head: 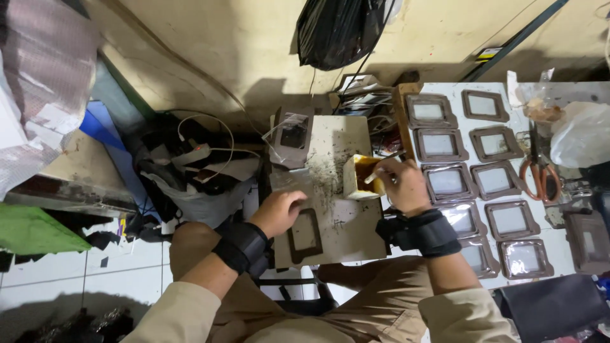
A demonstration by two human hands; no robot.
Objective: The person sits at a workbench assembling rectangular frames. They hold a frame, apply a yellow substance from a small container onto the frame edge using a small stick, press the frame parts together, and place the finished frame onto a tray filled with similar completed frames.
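My left hand (277, 211) rests on a brown rectangular frame piece (305, 234) and a clear plastic sheet (289, 181), pressing them on a small stained work board (343, 190). My right hand (403, 184) holds a small brush (380, 171) dipped into a yellow open container of brown glue (362, 176) at the board's right edge. Both wrists wear black bands. A stack of frame pieces with clear windows (293, 134) lies at the board's far left corner.
To the right, a white table (559, 251) carries several brown frames with clear windows (473, 184) laid in rows, orange-handled scissors (540, 174) and plastic bags (581, 133). A black bag (337, 32) hangs on the wall. Cables and scraps (197, 165) clutter the left.
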